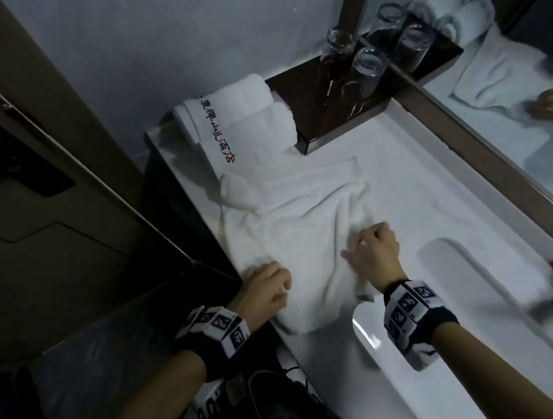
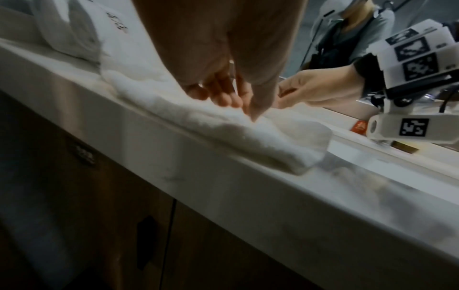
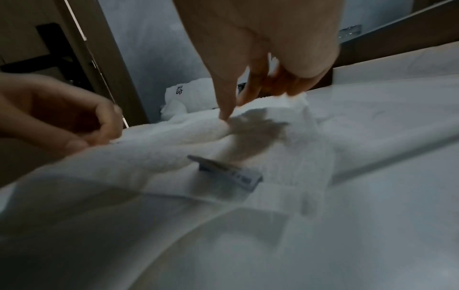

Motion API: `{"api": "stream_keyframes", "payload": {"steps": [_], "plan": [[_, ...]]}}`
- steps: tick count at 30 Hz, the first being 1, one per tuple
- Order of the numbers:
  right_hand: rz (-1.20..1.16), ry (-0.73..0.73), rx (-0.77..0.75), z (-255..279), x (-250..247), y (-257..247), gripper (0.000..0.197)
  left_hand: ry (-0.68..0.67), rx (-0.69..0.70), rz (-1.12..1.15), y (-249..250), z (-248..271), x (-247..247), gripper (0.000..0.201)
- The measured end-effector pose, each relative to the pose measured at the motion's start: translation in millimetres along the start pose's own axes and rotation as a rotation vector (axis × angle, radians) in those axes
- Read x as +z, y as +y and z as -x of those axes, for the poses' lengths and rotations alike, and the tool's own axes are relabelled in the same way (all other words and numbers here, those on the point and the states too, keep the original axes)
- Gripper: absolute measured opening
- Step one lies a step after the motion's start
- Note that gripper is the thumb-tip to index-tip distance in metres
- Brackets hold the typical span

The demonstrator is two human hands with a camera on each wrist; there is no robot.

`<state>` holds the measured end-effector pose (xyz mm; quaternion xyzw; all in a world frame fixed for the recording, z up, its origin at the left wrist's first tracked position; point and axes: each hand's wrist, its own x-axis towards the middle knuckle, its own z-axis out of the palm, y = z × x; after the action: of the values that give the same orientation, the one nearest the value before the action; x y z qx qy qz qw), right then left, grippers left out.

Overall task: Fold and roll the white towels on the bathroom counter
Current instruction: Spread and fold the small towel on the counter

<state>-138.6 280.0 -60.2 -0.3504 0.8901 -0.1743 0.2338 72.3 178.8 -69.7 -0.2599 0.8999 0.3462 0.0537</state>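
Observation:
A crumpled white towel (image 1: 296, 217) lies spread on the white counter (image 1: 414, 193), its near end at the front edge beside the sink. My left hand (image 1: 266, 286) sits on the towel's left edge with curled fingers pinching the cloth (image 2: 223, 133). My right hand (image 1: 369, 250) is on the right edge; its index finger presses down while the other fingers grip a raised fold (image 3: 293, 102). A grey label (image 3: 231, 172) is sewn to the towel near that hand. Two rolled white towels (image 1: 243, 109) with printed characters stand at the back left.
A dark tray (image 1: 311, 102) with upturned glasses (image 1: 365, 64) stands at the back against the mirror (image 1: 513, 96). The sink basin (image 1: 456, 344) opens to the right of the towel. A dark door and cabinet (image 1: 60, 199) border the counter's left side.

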Motion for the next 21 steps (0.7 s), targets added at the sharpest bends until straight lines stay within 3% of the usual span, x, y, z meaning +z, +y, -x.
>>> {"api": "stream_keyframes", "payload": {"steps": [3, 6, 8, 12, 17, 19, 21], "plan": [[-0.223, -0.155, -0.037, 16, 4, 11, 0.022, -0.103, -0.02, -0.088, 12, 5, 18, 0.047], [-0.144, -0.197, -0.125, 27, 9, 20, 0.056, -0.113, -0.031, -0.279, 20, 10, 24, 0.065], [-0.116, -0.237, -0.141, 31, 9, 24, 0.07, -0.119, -0.024, -0.346, 24, 12, 22, 0.062], [0.016, -0.29, -0.177, 35, 9, 30, 0.083, -0.112, -0.016, -0.373, 30, 14, 12, 0.036], [0.136, -0.114, -0.16, 45, 30, 21, 0.061, 0.043, -0.054, 0.113, 31, 22, -16, 0.017], [0.195, -0.071, -0.197, 46, 28, 18, 0.045, 0.119, -0.042, 0.132, 27, 25, -23, 0.019], [0.266, -0.036, -0.237, 46, 18, 17, 0.032, 0.147, 0.023, 0.005, 21, 30, -26, 0.023]]}}
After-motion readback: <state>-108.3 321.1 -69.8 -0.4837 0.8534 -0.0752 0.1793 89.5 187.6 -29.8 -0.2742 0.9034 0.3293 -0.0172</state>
